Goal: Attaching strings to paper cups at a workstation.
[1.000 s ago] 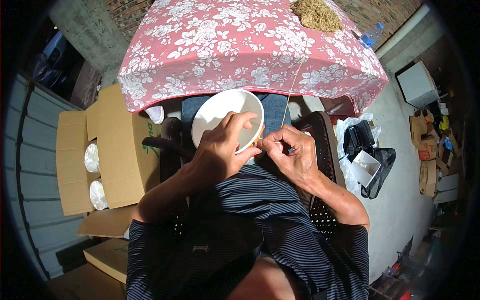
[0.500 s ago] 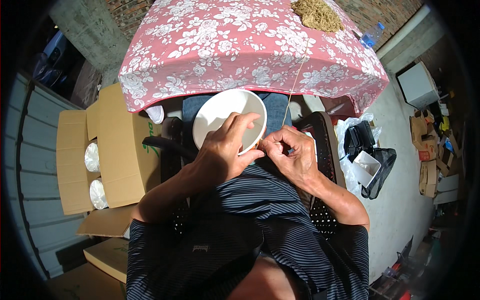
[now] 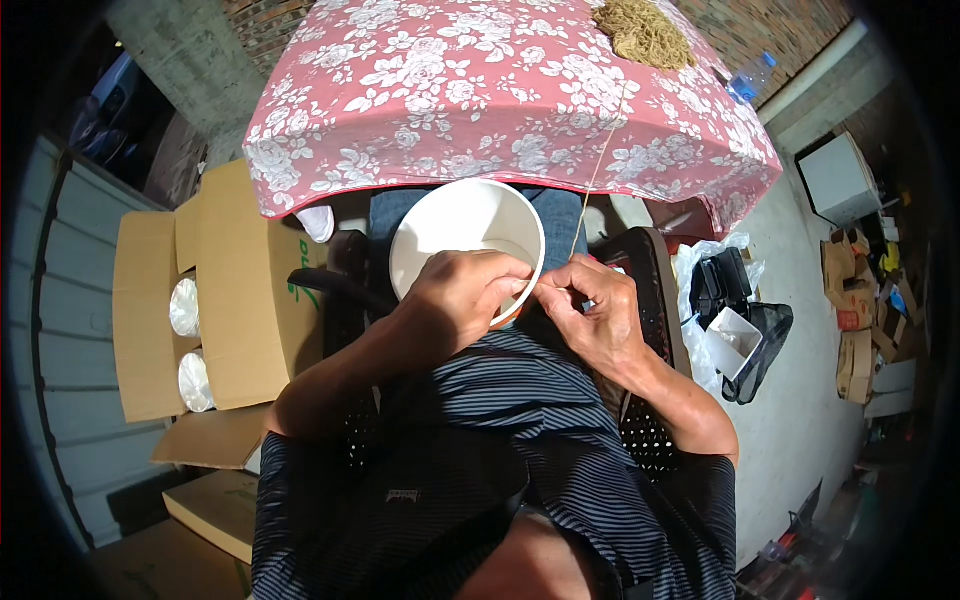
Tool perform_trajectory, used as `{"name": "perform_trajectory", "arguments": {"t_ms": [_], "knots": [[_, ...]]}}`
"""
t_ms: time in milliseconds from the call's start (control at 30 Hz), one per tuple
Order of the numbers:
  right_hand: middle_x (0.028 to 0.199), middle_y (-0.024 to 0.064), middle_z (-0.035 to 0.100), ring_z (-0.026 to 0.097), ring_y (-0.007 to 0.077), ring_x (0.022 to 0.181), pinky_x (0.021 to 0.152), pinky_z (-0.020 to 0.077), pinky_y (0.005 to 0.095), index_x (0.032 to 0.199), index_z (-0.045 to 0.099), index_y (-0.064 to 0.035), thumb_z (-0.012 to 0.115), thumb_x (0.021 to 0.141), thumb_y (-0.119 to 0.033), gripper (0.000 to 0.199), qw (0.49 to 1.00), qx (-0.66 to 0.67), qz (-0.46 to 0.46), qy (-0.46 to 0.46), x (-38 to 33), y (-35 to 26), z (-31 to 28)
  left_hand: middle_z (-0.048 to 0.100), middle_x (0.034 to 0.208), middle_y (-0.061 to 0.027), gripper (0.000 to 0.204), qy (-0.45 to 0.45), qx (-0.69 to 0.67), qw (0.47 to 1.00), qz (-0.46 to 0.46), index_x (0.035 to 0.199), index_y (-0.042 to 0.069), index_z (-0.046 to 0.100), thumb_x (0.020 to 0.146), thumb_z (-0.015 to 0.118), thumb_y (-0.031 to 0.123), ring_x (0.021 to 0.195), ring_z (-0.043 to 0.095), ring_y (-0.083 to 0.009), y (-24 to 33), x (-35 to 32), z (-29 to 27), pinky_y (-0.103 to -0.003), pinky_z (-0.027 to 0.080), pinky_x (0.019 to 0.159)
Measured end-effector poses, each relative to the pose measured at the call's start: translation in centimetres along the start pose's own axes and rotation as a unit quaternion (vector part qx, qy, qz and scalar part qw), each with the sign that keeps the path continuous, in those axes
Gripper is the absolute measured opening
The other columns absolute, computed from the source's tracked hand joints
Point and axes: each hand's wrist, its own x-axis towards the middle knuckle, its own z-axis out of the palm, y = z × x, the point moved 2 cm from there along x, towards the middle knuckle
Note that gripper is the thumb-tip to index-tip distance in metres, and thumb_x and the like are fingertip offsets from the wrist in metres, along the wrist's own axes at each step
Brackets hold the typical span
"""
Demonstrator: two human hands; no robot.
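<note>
A white paper cup (image 3: 460, 232) lies in my lap with its mouth toward the camera. My left hand (image 3: 462, 298) grips its near rim, fingers curled over the edge. My right hand (image 3: 590, 308) sits just right of the cup, its fingertips pinched on a thin tan string (image 3: 598, 165) at the rim. The string runs up and away to a heap of tan twine (image 3: 643, 32) on the table with the pink floral cloth (image 3: 480, 95).
An open cardboard box (image 3: 205, 290) at my left holds stacks of white cups (image 3: 186, 306). A black chair (image 3: 655, 310) frames my seat. To the right on the concrete floor stand a black bag (image 3: 745, 320), a white box (image 3: 838, 178) and cardboard clutter (image 3: 860, 300).
The cup has tipped slightly and my left fingers have shifted along its rim; my right hand stays pinched on the string beside it.
</note>
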Motion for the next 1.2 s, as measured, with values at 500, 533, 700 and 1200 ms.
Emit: {"name": "perform_trajectory", "arguments": {"t_ms": [500, 533, 700, 1200], "knots": [[0.069, 0.0096, 0.06, 0.057, 0.0203, 0.057, 0.051, 0.0417, 0.0336, 0.092, 0.076, 0.0009, 0.081, 0.084, -0.003, 0.01, 0.997, -0.023, -0.035, -0.062, 0.3, 0.1, -0.7, 0.07, 0.087, -0.0181, 0.009, -0.025, 0.059, 0.998, -0.005, 0.1, 0.002, 0.064, 0.097, 0.066, 0.01, 0.079, 0.071, -0.037, 0.6, 0.3, 0.1, -0.042, 0.054, 0.068], [0.069, 0.0088, 0.06, 0.057, 0.0192, 0.057, 0.051, 0.042, 0.0331, 0.094, 0.075, 0.0011, 0.081, 0.085, -0.004, 0.011, 0.997, -0.018, -0.036, -0.063, 0.4, 0.2, -0.7, 0.07, 0.086, -0.018, 0.009, -0.028, 0.057, 0.998, -0.007, 0.101, 0.002, 0.062, 0.097, 0.065, 0.01, 0.079, 0.071, -0.0368, 0.6, 0.3, 0.1, -0.042, 0.054, 0.068], [0.076, 0.0065, 0.06, 0.058, 0.0143, 0.061, 0.053, 0.0449, 0.0303, 0.11, 0.066, 0.0002, 0.079, 0.087, -0.003, 0.027, 0.992, -0.009, 0.01, -0.128, 0.6, -0.3, -1.2, 0.07, 0.085, -0.0184, 0.01, -0.017, 0.038, 0.998, -0.037, 0.102, 0.001, 0.06, 0.099, 0.063, 0.011, 0.078, 0.072, -0.0346, -0.1, 0.1, 0.0, -0.041, 0.054, 0.069], [0.078, 0.0127, 0.068, 0.064, 0.0191, 0.064, 0.06, 0.0506, 0.0324, 0.114, 0.072, 0.0023, 0.073, 0.094, -0.011, 0.024, 0.994, 0.002, 0.029, -0.108, 0.7, -1.2, -1.4, 0.06, 0.089, -0.0018, 0.007, -0.062, -0.189, 0.974, -0.108, 0.105, 0.002, 0.056, 0.106, 0.051, 0.005, 0.071, 0.054, -0.0066, 0.3, -0.1, -0.8, -0.024, 0.045, 0.06]]}}
